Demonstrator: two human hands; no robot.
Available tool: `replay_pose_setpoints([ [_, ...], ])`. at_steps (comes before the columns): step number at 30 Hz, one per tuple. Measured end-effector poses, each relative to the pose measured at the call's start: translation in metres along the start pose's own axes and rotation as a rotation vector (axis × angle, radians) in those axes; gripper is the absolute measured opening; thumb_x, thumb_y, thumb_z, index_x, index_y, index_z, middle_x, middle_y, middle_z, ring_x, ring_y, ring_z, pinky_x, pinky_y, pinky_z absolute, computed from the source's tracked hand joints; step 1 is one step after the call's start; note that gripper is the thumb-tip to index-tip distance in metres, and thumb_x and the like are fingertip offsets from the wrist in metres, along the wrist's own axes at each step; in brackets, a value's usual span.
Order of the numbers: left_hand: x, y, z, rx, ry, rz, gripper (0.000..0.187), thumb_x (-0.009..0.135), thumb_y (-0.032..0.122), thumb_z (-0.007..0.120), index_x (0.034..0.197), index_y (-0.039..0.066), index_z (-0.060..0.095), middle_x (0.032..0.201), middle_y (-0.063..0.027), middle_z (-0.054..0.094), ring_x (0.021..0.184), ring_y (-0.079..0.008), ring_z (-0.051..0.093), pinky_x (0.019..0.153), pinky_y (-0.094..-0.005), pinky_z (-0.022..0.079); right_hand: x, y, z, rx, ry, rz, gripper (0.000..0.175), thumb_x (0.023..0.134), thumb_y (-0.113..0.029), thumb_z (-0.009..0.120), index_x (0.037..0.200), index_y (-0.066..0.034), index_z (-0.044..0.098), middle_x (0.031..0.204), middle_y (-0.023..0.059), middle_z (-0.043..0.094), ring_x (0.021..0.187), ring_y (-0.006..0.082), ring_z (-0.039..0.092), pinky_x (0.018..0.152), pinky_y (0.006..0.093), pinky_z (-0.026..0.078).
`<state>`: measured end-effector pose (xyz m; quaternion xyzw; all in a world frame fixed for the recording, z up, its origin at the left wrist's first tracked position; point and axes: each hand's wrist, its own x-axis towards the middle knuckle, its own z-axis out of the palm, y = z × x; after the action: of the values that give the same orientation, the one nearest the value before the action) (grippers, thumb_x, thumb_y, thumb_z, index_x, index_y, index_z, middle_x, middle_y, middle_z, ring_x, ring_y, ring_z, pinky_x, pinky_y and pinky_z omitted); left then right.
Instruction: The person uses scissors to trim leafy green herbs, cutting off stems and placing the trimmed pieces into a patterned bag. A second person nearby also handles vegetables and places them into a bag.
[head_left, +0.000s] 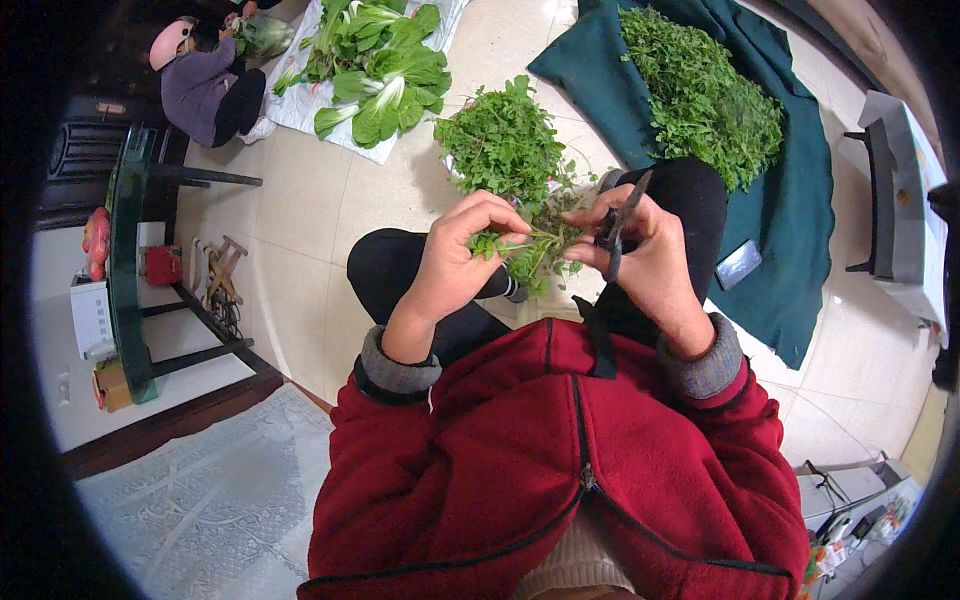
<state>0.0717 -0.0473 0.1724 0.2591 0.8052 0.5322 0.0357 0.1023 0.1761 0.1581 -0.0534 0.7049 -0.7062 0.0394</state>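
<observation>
Between the fingers of my left hand (459, 259) is a small sprig of leafy greens (487, 244), its stems pointing to the right. My right hand (646, 244) holds dark scissors (619, 225), blades up and away from me. Its thumb and fingertips reach the stem end of the sprig; whether they grip it I cannot tell. Just beyond both hands is a heaped container of similar greens (501, 142), its rim mostly covered. Loose trimmings (561, 206) lie below and around my fingers, partly hidden by them.
A large pile of greens (701, 94) and a phone (739, 265) lie on a dark green cloth (787, 285). Leafy cabbages (397, 90) rest on a white sheet (375, 150). A person in a pink helmet (174, 43) crouches at the upper left, by a glass table (129, 300).
</observation>
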Motion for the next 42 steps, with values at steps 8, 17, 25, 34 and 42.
replay_pose_setpoints([
  [8, 0.000, 0.004, 0.008, -0.048, -0.108, -0.037, 0.009, 0.080, 0.000, 0.067, 0.087, 0.001, 0.061, 0.087, -0.0074, 0.058, 0.084, -0.0183, 0.058, 0.078, -0.0291, 0.046, -0.002, -0.007, 0.005, -0.107, -0.074, -0.052, 0.033, 0.070, -0.005, 0.084, 0.088, -0.0030, 0.056, 0.077, -0.0012, 0.059, 0.070, 0.0042, 0.054, 0.061, 0.0205, 0.045],
  [17, -0.005, 0.002, 0.010, -0.122, -0.157, -0.141, 0.009, 0.081, 0.002, 0.067, 0.087, 0.001, 0.061, 0.088, -0.0065, 0.059, 0.083, -0.0176, 0.058, 0.077, -0.0293, 0.046, -0.002, 0.000, 0.010, -0.012, 0.039, -0.057, 0.022, 0.076, -0.005, 0.078, 0.088, -0.0037, 0.059, 0.071, 0.0004, 0.063, 0.066, 0.0028, 0.055, 0.059, 0.0213, 0.045],
  [25, -0.005, 0.001, 0.011, -0.093, -0.207, -0.110, 0.008, 0.083, 0.003, 0.066, 0.088, 0.001, 0.061, 0.088, -0.0061, 0.059, 0.082, -0.0168, 0.058, 0.075, -0.0282, 0.046, -0.002, 0.003, 0.009, -0.036, 0.030, -0.009, 0.019, 0.077, -0.002, 0.074, 0.089, -0.0025, 0.059, 0.075, -0.0004, 0.063, 0.069, 0.0020, 0.055, 0.061, 0.0198, 0.045],
  [34, -0.006, -0.002, 0.009, -0.197, -0.192, -0.240, 0.006, 0.087, 0.000, 0.061, 0.092, -0.001, 0.058, 0.092, -0.0050, 0.056, 0.082, -0.0118, 0.058, 0.075, -0.0234, 0.046, 0.000, 0.005, 0.012, 0.311, 0.125, 0.044, 0.020, 0.079, 0.002, 0.071, 0.094, 0.0006, 0.059, 0.083, 0.0010, 0.064, 0.077, 0.0067, 0.062, 0.069, 0.0215, 0.051],
  [42, -0.011, -0.022, -0.016, -0.353, 0.041, -0.416, 0.008, 0.090, 0.002, 0.060, 0.098, 0.001, 0.058, 0.088, 0.0000, 0.059, 0.079, -0.0082, 0.057, 0.074, -0.0230, 0.047, 0.004, 0.007, -0.017, 0.124, 0.170, 0.020, 0.020, 0.080, -0.004, 0.074, 0.092, -0.0039, 0.057, 0.078, 0.0010, 0.062, 0.067, 0.0090, 0.060, 0.059, 0.0244, 0.047],
])
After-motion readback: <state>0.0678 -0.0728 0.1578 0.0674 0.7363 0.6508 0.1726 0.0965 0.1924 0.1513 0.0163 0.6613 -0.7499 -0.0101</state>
